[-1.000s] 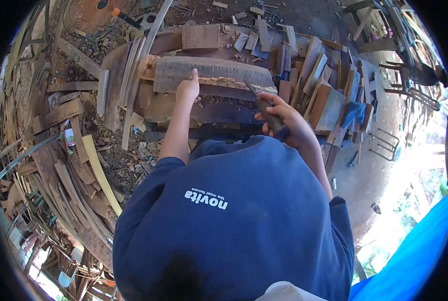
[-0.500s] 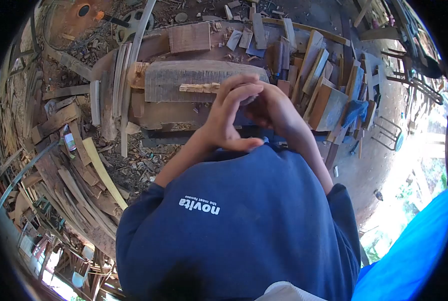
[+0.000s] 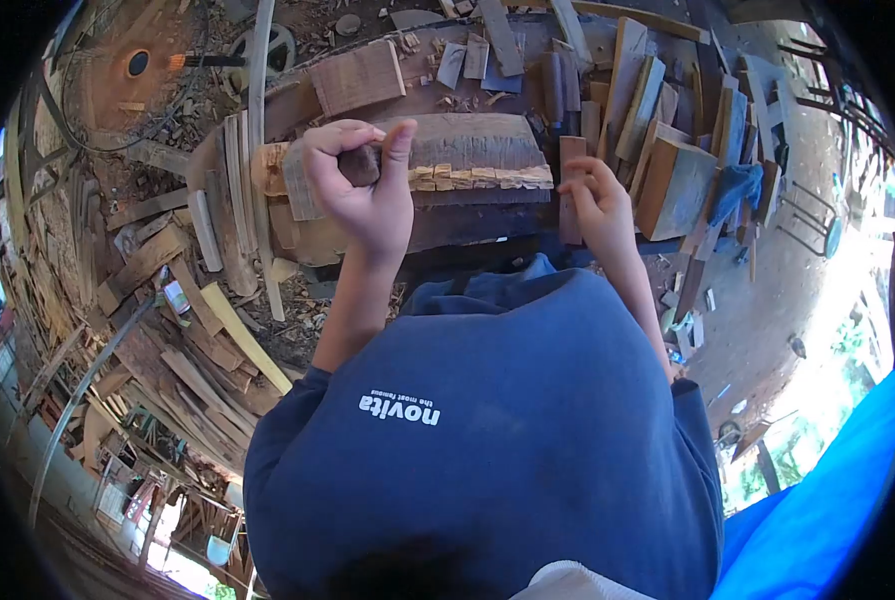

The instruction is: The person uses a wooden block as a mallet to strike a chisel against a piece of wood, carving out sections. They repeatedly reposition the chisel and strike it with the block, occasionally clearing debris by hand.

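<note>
My left hand (image 3: pixel 367 195) is raised over the left part of a thick grey wood block (image 3: pixel 467 140), fingers curved and thumb apart; the brown patch inside its curl is unclear. My right hand (image 3: pixel 602 210) is beyond the block's right end, fingers loosely bent and spread, with nothing visible in them. Its fingertips overlap a reddish-brown board (image 3: pixel 571 190) in the view; contact is unclear. Along the block's near edge runs a pale, rough, splintered strip (image 3: pixel 482 178).
Wood offcuts (image 3: pixel 642 110) stand at the right, with a blue cloth (image 3: pixel 739 188) on them. Another block (image 3: pixel 359 78) lies behind. Long boards and a yellowish strip (image 3: pixel 242 335) are at the left. A blue sheet (image 3: pixel 817 490) hangs at lower right.
My hands were close together above the block and have moved apart, the left one leftward and the right one rightward. More of the splintered strip now shows. The view has shifted slightly.
</note>
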The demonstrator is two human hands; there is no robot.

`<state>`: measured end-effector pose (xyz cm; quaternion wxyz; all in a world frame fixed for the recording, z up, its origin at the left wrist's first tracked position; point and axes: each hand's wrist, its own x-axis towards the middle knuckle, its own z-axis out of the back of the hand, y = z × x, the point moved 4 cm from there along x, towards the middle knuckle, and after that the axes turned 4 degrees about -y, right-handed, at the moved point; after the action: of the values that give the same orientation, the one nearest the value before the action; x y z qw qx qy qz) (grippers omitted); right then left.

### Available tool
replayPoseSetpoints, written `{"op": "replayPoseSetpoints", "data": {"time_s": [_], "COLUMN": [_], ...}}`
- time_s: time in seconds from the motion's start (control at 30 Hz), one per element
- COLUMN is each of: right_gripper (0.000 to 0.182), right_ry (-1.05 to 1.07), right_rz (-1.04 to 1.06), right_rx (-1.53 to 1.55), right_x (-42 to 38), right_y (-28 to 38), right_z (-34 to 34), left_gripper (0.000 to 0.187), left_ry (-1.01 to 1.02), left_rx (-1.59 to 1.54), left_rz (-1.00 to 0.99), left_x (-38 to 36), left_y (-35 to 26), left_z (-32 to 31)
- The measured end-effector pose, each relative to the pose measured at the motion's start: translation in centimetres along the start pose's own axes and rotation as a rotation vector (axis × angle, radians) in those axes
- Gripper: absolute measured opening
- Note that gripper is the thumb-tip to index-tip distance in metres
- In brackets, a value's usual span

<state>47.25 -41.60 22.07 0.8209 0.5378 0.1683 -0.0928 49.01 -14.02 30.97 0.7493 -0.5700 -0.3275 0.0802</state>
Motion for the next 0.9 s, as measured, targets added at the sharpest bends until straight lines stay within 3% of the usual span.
{"op": "replayPoseSetpoints", "data": {"time_s": [0.13,0.43,0.9], "right_gripper": [0.024,0.030,0.039], "right_ry": [-0.063,-0.024,0.011], "right_rz": [-0.194,-0.372,-0.337], "right_rx": [-0.247,-0.380,-0.346], "right_x": [-2.5,-6.0,-6.7], "right_y": [-5.3,-17.1,-20.3], "right_z": [2.4,2.0,1.3], "left_gripper": [0.024,0.021,0.023], "left_ry": [0.021,0.151,0.341], "left_rx": [0.094,0.182,0.116], "left_rz": [0.084,0.013,-0.147], "left_x": [-0.1,-0.8,-0.8], "left_y": [0.2,0.0,-0.4], "left_z": [-0.3,-1.5,-3.0]}}
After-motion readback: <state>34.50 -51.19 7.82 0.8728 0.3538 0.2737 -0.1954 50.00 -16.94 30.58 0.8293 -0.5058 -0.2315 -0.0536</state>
